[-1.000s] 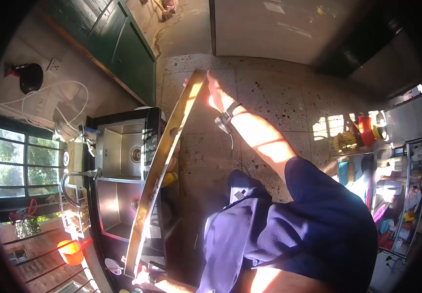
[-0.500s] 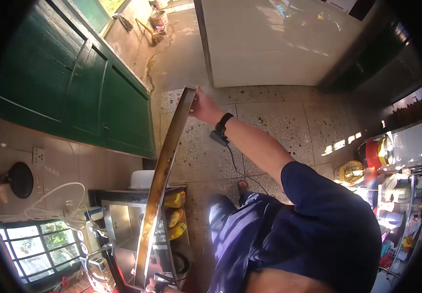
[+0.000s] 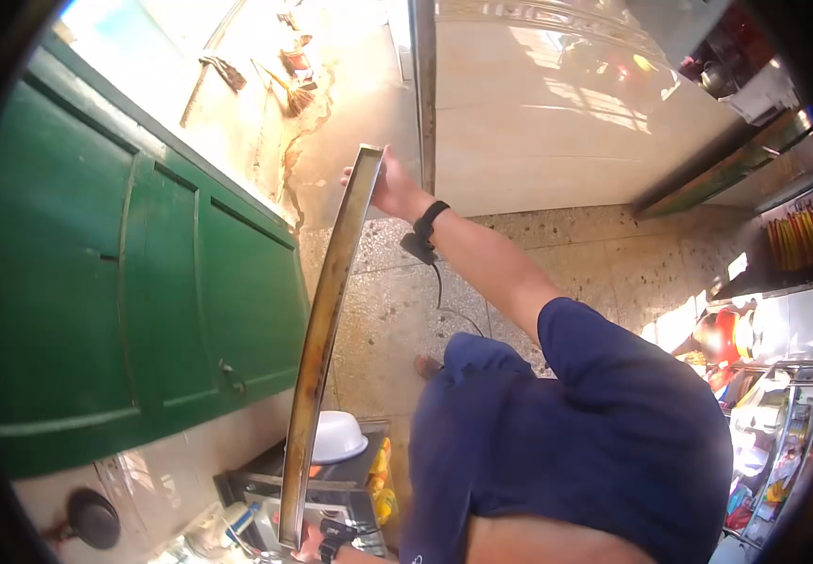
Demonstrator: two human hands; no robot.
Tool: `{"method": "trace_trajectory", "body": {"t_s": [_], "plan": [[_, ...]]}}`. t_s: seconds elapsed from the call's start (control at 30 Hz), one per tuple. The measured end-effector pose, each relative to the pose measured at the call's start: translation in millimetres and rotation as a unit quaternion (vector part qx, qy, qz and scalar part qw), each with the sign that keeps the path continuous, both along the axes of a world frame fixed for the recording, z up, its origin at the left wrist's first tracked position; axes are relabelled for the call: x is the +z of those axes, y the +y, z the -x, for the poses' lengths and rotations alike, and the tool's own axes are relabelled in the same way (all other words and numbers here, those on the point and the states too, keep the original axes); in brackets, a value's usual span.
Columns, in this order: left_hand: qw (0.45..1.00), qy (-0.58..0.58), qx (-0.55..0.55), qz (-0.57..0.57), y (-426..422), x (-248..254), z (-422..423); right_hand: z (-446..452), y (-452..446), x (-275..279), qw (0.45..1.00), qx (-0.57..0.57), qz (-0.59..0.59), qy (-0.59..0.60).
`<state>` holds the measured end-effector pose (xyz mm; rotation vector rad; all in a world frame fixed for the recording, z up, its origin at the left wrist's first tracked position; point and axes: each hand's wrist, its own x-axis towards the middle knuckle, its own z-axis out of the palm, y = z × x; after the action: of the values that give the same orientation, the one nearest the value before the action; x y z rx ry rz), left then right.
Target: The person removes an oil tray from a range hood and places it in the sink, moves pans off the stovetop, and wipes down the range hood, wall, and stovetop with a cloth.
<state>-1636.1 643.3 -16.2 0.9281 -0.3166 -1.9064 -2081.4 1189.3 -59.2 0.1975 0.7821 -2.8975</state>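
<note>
A long, narrow metal channel [image 3: 329,310] with brownish stains along its inside spans the head view from top to bottom. My right hand [image 3: 392,186], wearing a black wrist strap, is closed around its far end near the top. At the bottom edge, my left hand [image 3: 309,542] holds the other end, also with a black strap at the wrist; its fingers are partly cut off. Beneath the channel's lower part are a white basin [image 3: 339,437] and a dark counter or stove top [image 3: 265,458]. Yellow packets [image 3: 381,479] lie beside it.
A green wooden door panel [image 3: 167,282] is to the left of the channel. A broom [image 3: 298,98] stands by the sunlit wall. A dark pan [image 3: 94,517] hangs on the tiles. A pale, shiny panel [image 3: 519,122] is beyond my right hand. A crowded rack [image 3: 792,442] stands at the right.
The view has swung, so the green panel, basin and pan sit lower in the picture. Both hands still hold the channel, which now stands more upright in the picture.
</note>
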Motion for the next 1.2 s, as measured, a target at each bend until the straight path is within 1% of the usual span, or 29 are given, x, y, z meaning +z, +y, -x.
{"method": "trace_trajectory", "body": {"t_s": [0.07, 0.2, 0.23, 0.27, 0.33, 0.37, 0.4, 0.47, 0.5, 0.57, 0.6, 0.67, 0.73, 0.77, 0.8, 0.83, 0.93, 1.0, 1.03, 1.1, 1.2], "plan": [[1.000, -0.004, -0.007, -0.001, 9.7, 1.0, 54.0, 50.3, 8.2, 13.9, 1.000, -0.014, -0.016, -0.011], [1.000, -0.006, -0.006, -0.002, 36.0, -2.9, 152.8, 157.7, 28.9, 5.8, 1.000, -0.009, -0.015, -0.007], [0.999, 0.027, -0.019, 0.006, 34.9, -14.9, 169.0, 190.7, 34.9, -0.3, 1.000, -0.005, -0.009, -0.004], [1.000, 0.024, -0.014, 0.010, 41.4, -14.3, 190.2, 214.6, 37.1, -2.7, 1.000, -0.001, -0.005, -0.007], [1.000, 0.003, -0.009, -0.021, 52.9, -17.6, 245.3, 267.5, 49.1, 5.1, 1.000, -0.001, -0.010, -0.018], [0.998, 0.008, -0.059, -0.024, 50.2, -24.0, 265.2, 291.5, 54.2, 8.5, 1.000, -0.007, -0.020, -0.021], [0.998, 0.011, -0.061, -0.028, 49.5, -34.1, 290.3, 318.8, 62.3, 15.0, 1.000, -0.009, -0.024, -0.019], [0.997, 0.054, -0.011, -0.049, 67.1, -32.7, 335.3, 370.8, 76.3, 11.7, 1.000, 0.002, -0.026, -0.016], [0.997, 0.053, -0.007, -0.051, 80.0, -29.3, 357.2, 397.1, 82.5, 9.1, 0.999, 0.006, -0.027, -0.018], [0.998, 0.044, -0.016, -0.033, 102.5, -25.2, 411.3, 456.1, 94.1, 5.3, 1.000, -0.002, 0.002, -0.007], [0.998, 0.047, -0.016, -0.034, 111.1, -29.8, 438.9, 490.0, 99.5, 1.8, 1.000, -0.003, 0.001, -0.003], [0.996, 0.061, -0.051, -0.042, 117.6, -33.5, 481.4, 540.4, 109.0, -18.3, 1.000, -0.006, -0.023, 0.015], [0.992, 0.095, -0.052, -0.062, 122.7, -37.9, 535.1, 587.7, 117.1, -20.2, 0.999, -0.006, -0.029, 0.021], [0.995, 0.078, -0.035, -0.058, 131.7, -41.0, 561.4, 612.4, 120.1, -17.2, 1.000, -0.018, -0.014, 0.005], [0.997, 0.057, -0.018, -0.048, 148.1, -21.6, 586.4, 625.8, 123.0, -13.5, 0.999, -0.032, 0.008, -0.015], [0.997, 0.059, -0.018, -0.051, 155.4, -20.6, 610.1, 642.2, 129.6, -10.5, 0.999, -0.006, 0.041, -0.001], [0.998, 0.048, -0.027, -0.042, 163.9, -19.8, 666.2, 706.9, 143.0, -13.8, 0.999, -0.014, 0.023, 0.028], [0.993, 0.085, -0.040, -0.072, 170.6, -28.1, 705.4, 744.2, 150.1, -19.4, 0.999, -0.030, 0.029, 0.005], [0.993, 0.077, -0.053, -0.066, 175.5, -35.0, 727.4, 768.1, 152.4, -21.0, 0.999, -0.041, 0.028, -0.012], [0.995, 0.069, -0.037, -0.062, 194.0, -39.9, 772.1, 808.6, 162.8, -21.8, 0.997, -0.054, 0.038, -0.046], [0.996, 0.055, -0.020, -0.067, 215.0, -52.8, 837.2, 878.0, 181.3, -36.9, 0.997, -0.022, 0.053, -0.059]]}}
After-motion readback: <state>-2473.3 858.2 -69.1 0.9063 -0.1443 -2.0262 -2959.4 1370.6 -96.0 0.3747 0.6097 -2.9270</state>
